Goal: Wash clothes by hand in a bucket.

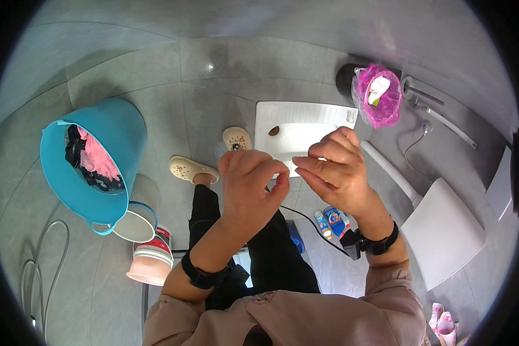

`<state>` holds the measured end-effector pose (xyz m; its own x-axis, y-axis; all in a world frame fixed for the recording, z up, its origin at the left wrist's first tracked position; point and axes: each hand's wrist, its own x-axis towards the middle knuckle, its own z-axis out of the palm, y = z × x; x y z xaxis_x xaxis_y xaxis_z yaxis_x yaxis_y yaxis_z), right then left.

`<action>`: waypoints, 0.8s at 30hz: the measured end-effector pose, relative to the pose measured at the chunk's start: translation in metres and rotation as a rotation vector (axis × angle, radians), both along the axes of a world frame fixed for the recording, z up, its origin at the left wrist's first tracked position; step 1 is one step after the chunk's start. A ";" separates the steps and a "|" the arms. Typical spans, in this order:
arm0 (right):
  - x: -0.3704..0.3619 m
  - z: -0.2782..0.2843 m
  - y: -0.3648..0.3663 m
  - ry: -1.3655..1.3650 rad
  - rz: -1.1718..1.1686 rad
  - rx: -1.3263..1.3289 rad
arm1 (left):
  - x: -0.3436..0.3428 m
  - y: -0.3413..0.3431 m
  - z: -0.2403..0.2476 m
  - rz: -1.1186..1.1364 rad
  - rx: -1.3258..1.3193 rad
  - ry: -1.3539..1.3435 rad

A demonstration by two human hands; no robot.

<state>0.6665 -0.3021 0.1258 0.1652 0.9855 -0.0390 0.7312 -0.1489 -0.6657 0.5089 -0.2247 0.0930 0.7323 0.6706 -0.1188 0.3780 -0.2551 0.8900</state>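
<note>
In front of me, my left hand point(249, 187) is raised with thumb and forefinger pinched together. Close to its right, my right hand point(339, 170) pinches too, its fingertips pointing toward the left hand with a small gap between. Whatever lies in the two pinches is too small or too clear to name; only a faint whitish trace shows between the fingertips. Both hands hang above the white squat toilet point(307, 132) set in the floor, hiding its near part. Each wrist wears a black strap, and a black cable runs toward the right one.
A blue tub point(134, 130) with pink and black cloth stands left, beside a pale bucket point(135, 225) and stacked tubs point(151, 259). A grey hose point(63, 254) curls nearby. At right are a bin with a pink bag point(391, 106), a white cistern point(444, 230) and cleaning bottles point(335, 222).
</note>
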 end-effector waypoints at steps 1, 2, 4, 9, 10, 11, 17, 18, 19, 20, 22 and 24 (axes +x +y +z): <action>0.001 -0.002 -0.002 0.017 0.012 0.019 | 0.002 -0.002 -0.001 -0.002 -0.003 0.001; 0.002 -0.004 -0.004 0.019 0.010 0.019 | 0.004 -0.004 -0.002 -0.005 0.003 -0.010; 0.005 -0.006 -0.008 0.077 -0.026 -0.008 | 0.008 -0.006 -0.004 -0.011 0.006 -0.019; 0.029 -0.014 -0.028 0.255 -0.234 -0.114 | 0.018 -0.009 -0.006 -0.027 -0.129 0.043; 0.039 -0.019 -0.035 0.318 -0.307 -0.139 | 0.018 -0.009 -0.007 -0.030 -0.131 0.039; 0.050 -0.023 -0.045 0.377 -0.381 -0.166 | 0.016 -0.008 -0.010 0.032 -0.189 0.089; 0.133 -0.066 -0.106 0.493 -0.940 -0.324 | -0.030 -0.002 -0.043 0.157 -0.207 0.229; 0.149 -0.079 -0.118 0.511 -1.128 -0.381 | -0.041 -0.001 -0.049 0.156 -0.214 0.255; 0.168 -0.094 -0.133 0.500 -1.132 -0.379 | -0.051 -0.002 -0.056 0.152 -0.220 0.245; 0.189 -0.110 -0.152 0.545 -1.175 -0.280 | -0.061 -0.005 -0.065 0.153 -0.198 0.295; 0.224 -0.139 -0.184 0.596 -1.216 -0.179 | -0.077 -0.009 -0.076 0.152 -0.173 0.350; 0.251 -0.158 -0.207 0.544 -1.442 -0.178 | -0.087 -0.015 -0.085 0.154 -0.183 0.402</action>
<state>0.9179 -0.5094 -0.0324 0.8646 -0.0137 -0.5022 -0.4115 -0.5928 -0.6923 0.4219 -0.2394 0.0075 0.4977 0.7092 -0.4993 0.7234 -0.0217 0.6901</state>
